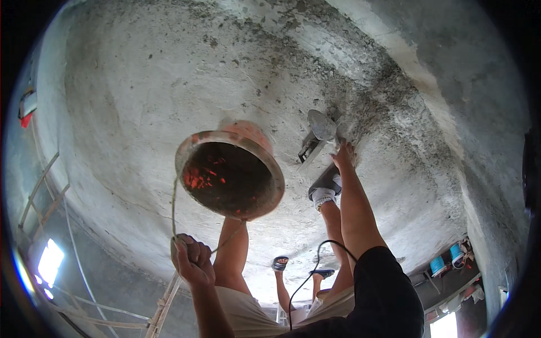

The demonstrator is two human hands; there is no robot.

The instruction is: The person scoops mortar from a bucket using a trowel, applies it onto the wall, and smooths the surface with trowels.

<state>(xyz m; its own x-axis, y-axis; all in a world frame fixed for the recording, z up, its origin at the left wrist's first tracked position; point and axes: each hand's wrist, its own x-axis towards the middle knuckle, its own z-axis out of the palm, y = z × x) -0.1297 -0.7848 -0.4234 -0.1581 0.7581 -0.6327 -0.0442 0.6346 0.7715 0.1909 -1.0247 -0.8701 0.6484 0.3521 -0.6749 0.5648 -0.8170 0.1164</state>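
Note:
My left hand is closed around the rope handle of an orange-red bucket. The bucket hangs tilted, mouth toward me, its inside dark with grey residue and bright red patches. Over on the right, my right hand reaches down near the floor, closed at the handle end of a leaf-shaped trowel with a grey-coated blade; the fingers are partly hidden. Just left of that hand, a flat plastering trowel with a dark handle rests on the floor.
My right shoe stands close below the trowels. Another person's sandalled foot shows behind my legs. Rough grey concrete floor spreads ahead, meeting a wall at right. Wooden poles stand at lower left; blue buckets sit at lower right.

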